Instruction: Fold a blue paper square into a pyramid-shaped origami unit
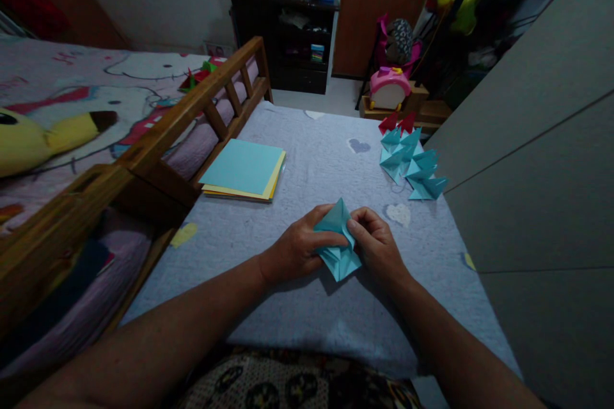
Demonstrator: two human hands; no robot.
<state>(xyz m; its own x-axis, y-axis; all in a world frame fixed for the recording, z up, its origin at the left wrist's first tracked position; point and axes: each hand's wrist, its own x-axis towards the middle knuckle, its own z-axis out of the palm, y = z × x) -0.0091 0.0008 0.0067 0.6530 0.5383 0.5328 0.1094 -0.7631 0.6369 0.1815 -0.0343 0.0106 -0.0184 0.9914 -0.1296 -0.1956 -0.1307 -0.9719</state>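
Note:
A light blue sheet of origami paper [339, 263], folded into a diamond-like shape with several creases, is held just above the bed cover between both hands. My left hand [307, 239] grips its left side, with the index finger laid across the front. On the right edge, my right hand [377, 239] pinches the paper between thumb and curled fingers. Part of the folded paper is hidden behind the fingers. Beyond my left hand lies a stack of square paper [244, 166], light blue on top with yellow and orange sheets beneath.
Folded light blue paper pieces [407, 160] stand at the far right, with red folded pieces [397, 121] behind them. A wooden bed rail [192, 102] runs along the left. A pale cabinet [542, 185] borders the right side. A pink toy case [389, 86] sits past the far edge.

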